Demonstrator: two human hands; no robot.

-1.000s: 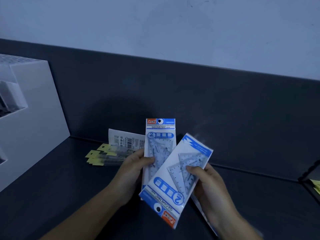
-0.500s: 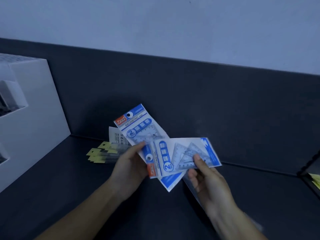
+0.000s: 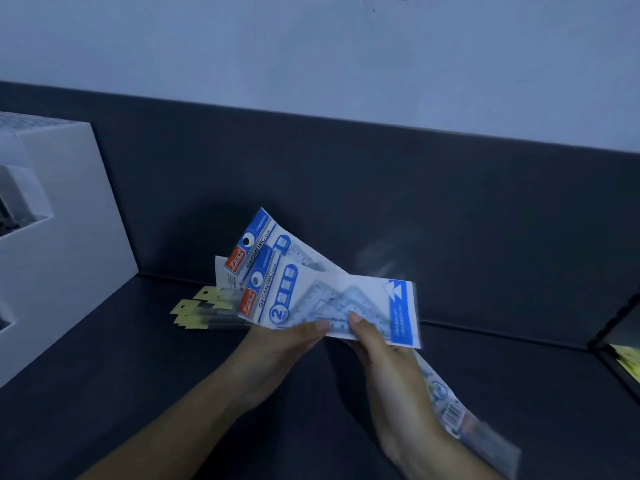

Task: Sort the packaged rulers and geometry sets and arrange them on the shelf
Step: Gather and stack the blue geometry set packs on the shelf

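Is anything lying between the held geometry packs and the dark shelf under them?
Partly: yellow-tagged packs lie on the shelf left of the geometry packs, and a long blurred pack runs under the right hand.

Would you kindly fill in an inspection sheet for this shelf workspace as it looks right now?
Surface: dark shelf, matte, dimly lit.
Job's things: front geometry pack overlaps rear geometry pack, both raised off the shelf; yellow-tagged packs lie on the shelf by a barcoded pack; a long clear pack shows below the right forearm, held or lying, cannot tell.
Clutter: nothing seen.
Grippers: left hand and right hand both pinch the front geometry pack's lower edge, thumbs on top.
Cables: nothing seen.
Surroundings: white box at left; dark back panel; pale wall; black frame at right edge.
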